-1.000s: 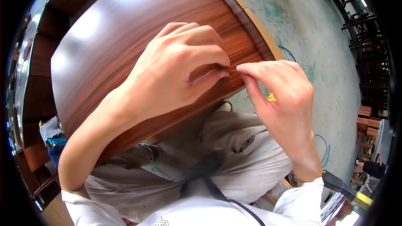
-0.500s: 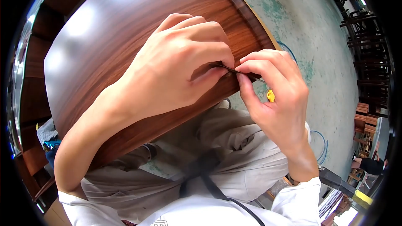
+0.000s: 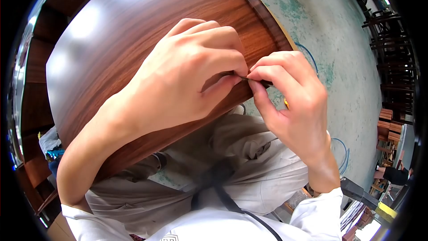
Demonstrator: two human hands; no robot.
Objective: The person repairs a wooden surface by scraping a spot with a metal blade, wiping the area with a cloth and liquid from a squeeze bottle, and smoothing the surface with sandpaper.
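A thin dark strip [image 3: 243,78] runs between the fingertips of my two hands, above the front right edge of a glossy brown wood-grain tabletop [image 3: 191,0]. My left hand [image 3: 191,62] is closed in a pinch on its left end, fingers curled under. Thumb and forefinger of my right hand [image 3: 296,93] pinch the strip on the other side, close to the left fingertips. A small yellow piece [image 3: 286,103] peeks out beside my right palm. Most of it is hidden, so I cannot tell what it is or whether it is held.
The tabletop has a dark rounded edge along its right side. Blue hose [image 3: 345,156] lies on the worn grey-green floor [image 3: 352,85]. Dark stacked furniture [image 3: 394,58] lines the far right. A person in dark clothing [image 3: 397,176] is at the lower right.
My right hand has shifted slightly left, nearer the left fingertips, so less of the strip shows between them. The yellow piece is more covered by my right hand now.
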